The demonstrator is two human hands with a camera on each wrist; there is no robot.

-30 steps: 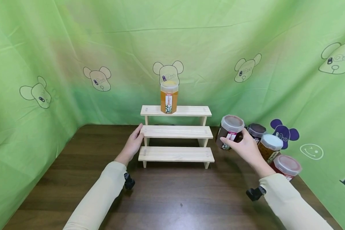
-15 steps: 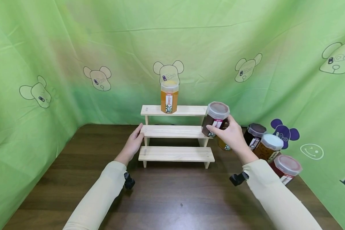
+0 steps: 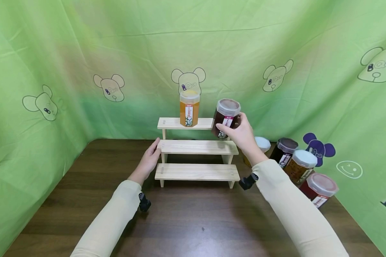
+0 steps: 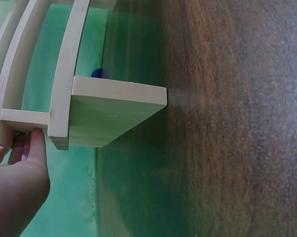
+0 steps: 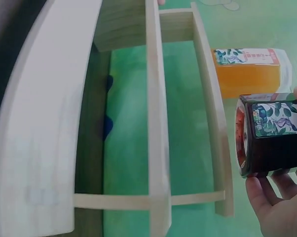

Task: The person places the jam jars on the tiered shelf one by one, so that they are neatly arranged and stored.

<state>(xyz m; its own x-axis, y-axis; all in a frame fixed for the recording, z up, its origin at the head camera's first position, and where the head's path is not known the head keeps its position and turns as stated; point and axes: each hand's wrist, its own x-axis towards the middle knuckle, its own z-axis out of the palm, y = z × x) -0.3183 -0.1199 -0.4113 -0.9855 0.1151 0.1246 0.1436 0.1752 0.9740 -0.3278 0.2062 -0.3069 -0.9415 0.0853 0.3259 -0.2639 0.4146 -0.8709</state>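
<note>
Pale wood formed the three-tier stand (image 3: 197, 147), gripped by the left hand (image 3: 149, 159). The right hand (image 3: 244, 135) clutched a dark lidded jar (image 3: 226, 116).

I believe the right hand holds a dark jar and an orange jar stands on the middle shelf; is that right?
Not quite: the right hand holds a dark jar, but that orange jar stands on the top shelf, as the head view shows.

A small curtained-off booth: green cartoon-printed cloth (image 3: 141, 53) hangs from nine o'clock through twelve to three around a brown wood-grain tabletop (image 3: 186, 217).
</note>
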